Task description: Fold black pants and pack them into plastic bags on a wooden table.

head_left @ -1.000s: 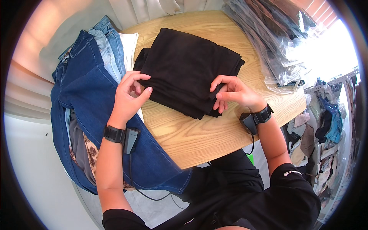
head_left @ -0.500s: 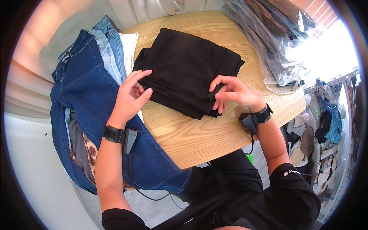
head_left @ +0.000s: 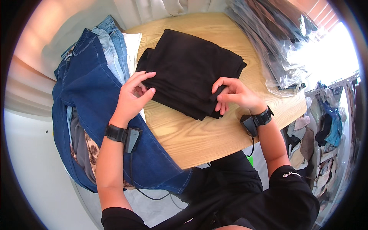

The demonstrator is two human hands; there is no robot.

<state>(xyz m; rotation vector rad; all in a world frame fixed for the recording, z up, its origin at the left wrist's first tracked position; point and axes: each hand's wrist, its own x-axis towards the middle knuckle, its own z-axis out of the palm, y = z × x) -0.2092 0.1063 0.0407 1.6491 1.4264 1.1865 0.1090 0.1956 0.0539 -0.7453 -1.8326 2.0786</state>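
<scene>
Nearest: black shirt (head_left: 283, 199) and black trousers (head_left: 230, 172) at the table edge, cable (head_left: 153, 199) looping beside them. Dark blue jeans (head_left: 92, 84) fill the left side, draped past the edge of the wooden table (head_left: 184, 142); grey cloth (head_left: 79, 142) and brown-spotted cloth (head_left: 91, 151) show in the folds. Left forearm crosses over the pile, so that side is crowded. Black box on each wrist.

Left hand (head_left: 132, 96): at near left edge of the black cloth (head_left: 191, 57), thumb and forefinger apart, other fingers curled, partly hidden; can't tell if they hold fabric. Right hand (head_left: 239, 96): at near right corner, thumb and fingers pinching a fold.

Black cloth: flat, roughly rectangular folded stack, on the table between both hands. Long axis slants crosswise: left end farther, right end nearer.

Farther: light blue jeans (head_left: 115, 46) and white cloth (head_left: 132, 46) left of it; bagged garments (head_left: 268, 46) take up the rear right. More clothes (head_left: 306, 134) beyond the table's right side. Curtain (head_left: 149, 9) behind.
</scene>
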